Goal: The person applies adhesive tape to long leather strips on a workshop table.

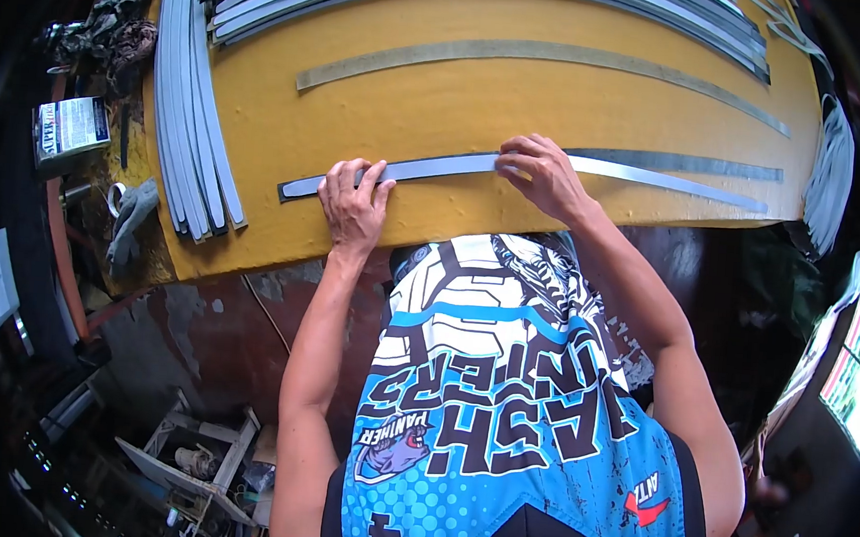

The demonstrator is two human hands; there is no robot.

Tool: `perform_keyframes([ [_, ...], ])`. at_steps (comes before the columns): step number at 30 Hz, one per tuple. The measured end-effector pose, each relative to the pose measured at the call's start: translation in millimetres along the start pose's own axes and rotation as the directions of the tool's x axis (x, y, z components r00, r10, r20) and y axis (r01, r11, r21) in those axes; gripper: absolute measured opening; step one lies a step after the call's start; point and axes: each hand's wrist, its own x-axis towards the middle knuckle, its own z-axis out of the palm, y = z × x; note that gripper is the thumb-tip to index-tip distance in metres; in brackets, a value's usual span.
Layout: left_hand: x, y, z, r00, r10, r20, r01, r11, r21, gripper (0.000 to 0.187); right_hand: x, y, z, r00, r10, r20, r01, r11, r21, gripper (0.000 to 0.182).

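A long light grey strip [437, 168] lies along a wider dark strip [697, 164] near the front edge of the yellow table. To the right the two part, and the light strip's free end angles nearer to me. My left hand [355, 205] is closed with bent fingers over both strips close to their left end, thumb at the edge. Around the middle, my right hand [541, 177] pinches the light grey strip where it leaves the dark one. Its fingertips partly hide the strip.
A bare brownish strip [545, 52] curves across the yellow table [442, 100]. Bundles of grey strips lie at the back [488, 3] and the left [184, 102]. More pale strips hang over the right edge [828, 177]. A labelled tin [71, 132] stands left of the table.
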Motion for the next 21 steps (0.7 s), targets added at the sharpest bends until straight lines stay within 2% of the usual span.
perform_keyframes([
  [6,7,1,-6,0.999,0.011,0.046,-0.01,0.999,-0.038,0.031,2,0,1,1.0,0.007,0.003,-0.007,1.0,0.008,0.012],
  [11,11,3,-4,0.991,0.079,0.108,-0.064,0.989,-0.135,0.029,2,2,4,1.0,0.01,0.009,-0.01,1.0,-0.013,0.013],
  [21,15,1,-5,0.989,0.059,0.133,-0.031,0.979,-0.203,0.028,2,4,5,1.0,0.019,-0.007,-0.019,1.0,-0.005,0.013],
])
